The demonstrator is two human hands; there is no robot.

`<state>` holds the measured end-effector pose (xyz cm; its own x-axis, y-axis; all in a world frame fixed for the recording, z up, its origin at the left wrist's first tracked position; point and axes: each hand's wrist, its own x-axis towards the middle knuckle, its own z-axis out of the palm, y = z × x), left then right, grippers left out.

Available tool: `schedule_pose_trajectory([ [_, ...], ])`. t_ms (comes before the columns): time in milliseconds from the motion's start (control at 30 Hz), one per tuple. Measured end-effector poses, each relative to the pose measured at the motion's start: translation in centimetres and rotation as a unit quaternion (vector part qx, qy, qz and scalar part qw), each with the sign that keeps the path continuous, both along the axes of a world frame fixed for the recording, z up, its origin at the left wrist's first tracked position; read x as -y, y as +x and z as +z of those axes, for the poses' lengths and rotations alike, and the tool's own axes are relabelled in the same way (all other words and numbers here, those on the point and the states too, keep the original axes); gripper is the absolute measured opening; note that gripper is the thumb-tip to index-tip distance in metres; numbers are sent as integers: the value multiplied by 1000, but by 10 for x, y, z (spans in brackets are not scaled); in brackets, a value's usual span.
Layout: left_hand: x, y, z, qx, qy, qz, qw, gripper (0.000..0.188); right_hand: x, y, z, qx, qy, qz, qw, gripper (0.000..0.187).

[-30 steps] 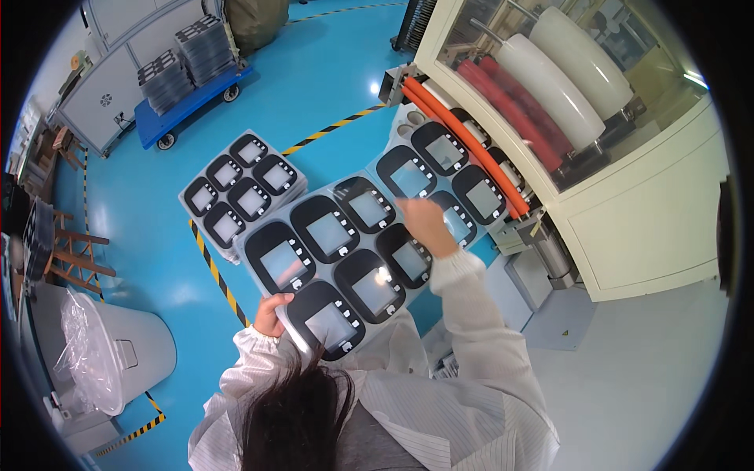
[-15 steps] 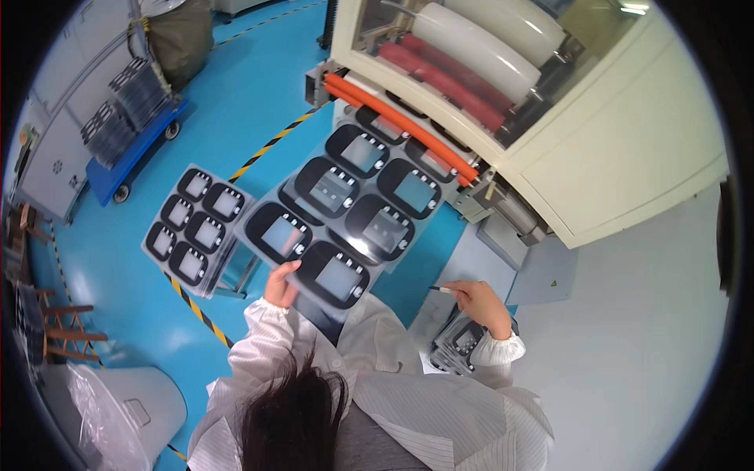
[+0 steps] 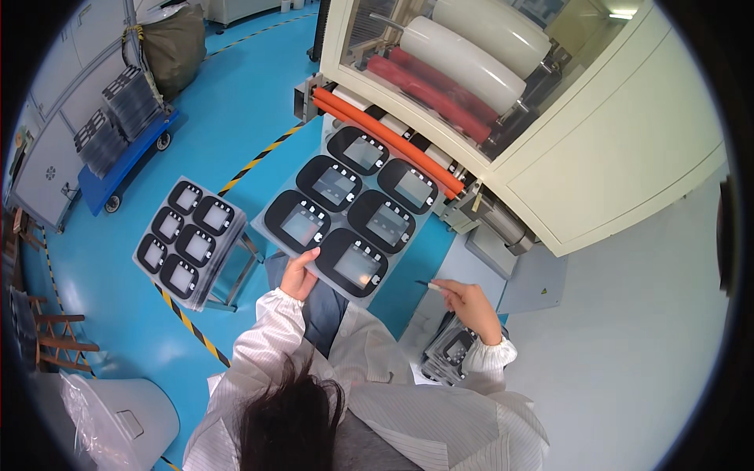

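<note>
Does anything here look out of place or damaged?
Nothing looks plainly damaged or spilled; the sheet in the left hand shows no visible tear. Only the crumpled plastic at the mouth of the bin, lower left, looks slightly untidy.

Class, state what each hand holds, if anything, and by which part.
Left hand: the sheet of black panels, by its near edge, about midway. Right hand: a slim dark-tipped tool, by its pale end.

Your left hand gripping at eight o'clock, thumb toward two, your right hand at four o'clock, fingers pinched toward ten.
</note>
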<state>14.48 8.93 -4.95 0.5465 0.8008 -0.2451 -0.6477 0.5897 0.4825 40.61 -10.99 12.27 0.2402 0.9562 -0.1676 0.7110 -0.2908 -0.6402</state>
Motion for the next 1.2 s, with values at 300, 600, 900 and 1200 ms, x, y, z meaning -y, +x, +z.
schedule_pose_trajectory([
  [300,14,-35,20,33,-11,15,999,40,-92,-21,11,7,112,33,993,28],
  [600,29,-56,25,5,15,59,998,47,-239,-7,-47,45,237,2,970,26],
  [900,49,-84,22,-7,-33,68,997,44,-306,-48,-71,153,251,62,954,26],
  [1200,69,-103,32,-19,-45,88,995,39,-305,-81,-74,216,160,52,962,25],
])
